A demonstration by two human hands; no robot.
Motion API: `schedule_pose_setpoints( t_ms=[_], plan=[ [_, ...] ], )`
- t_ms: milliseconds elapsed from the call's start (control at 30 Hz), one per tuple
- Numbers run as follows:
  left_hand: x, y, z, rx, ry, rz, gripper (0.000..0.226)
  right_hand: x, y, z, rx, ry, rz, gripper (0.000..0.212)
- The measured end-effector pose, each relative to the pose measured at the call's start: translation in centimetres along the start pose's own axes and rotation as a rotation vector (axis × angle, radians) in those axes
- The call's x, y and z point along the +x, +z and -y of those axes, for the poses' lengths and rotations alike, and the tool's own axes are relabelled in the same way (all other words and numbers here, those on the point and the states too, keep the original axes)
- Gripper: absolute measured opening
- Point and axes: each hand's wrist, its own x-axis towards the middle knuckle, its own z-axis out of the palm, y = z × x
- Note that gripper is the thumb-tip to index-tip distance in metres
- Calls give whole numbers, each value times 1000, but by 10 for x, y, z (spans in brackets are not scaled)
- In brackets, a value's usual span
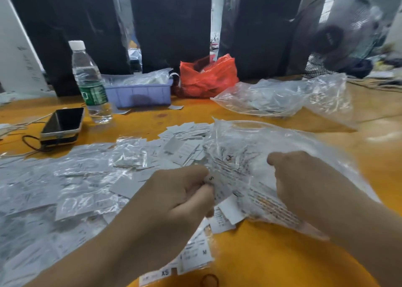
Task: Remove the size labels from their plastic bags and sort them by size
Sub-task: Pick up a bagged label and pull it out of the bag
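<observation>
A garment packing workroom

This looks like a clothing workshop or packing room. A broad orange desk (272,254) is strewn with small printed size labels (195,254) marked XS, M and S, many in clear plastic bags (280,95). Tall stacks of dark fabric wrapped in plastic (171,23) stand along the far edge. A purple bin (139,94), a red bag (206,78) and a standing fan (345,36) at far right add to the working feel.

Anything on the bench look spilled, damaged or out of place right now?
Nothing looks damaged or spilled. The water bottle stands upright and capped, though close to the phone. Loose labels lie scattered, unsorted.
</observation>
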Motion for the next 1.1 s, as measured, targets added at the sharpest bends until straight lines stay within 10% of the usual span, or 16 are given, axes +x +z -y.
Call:
schedule_pose_setpoints(
  t_ms=[1100],
  plan=[
    [-12,4,9,20,-15,-46,27,-14,-21,37,127,-94,-360,15]
  ],
)
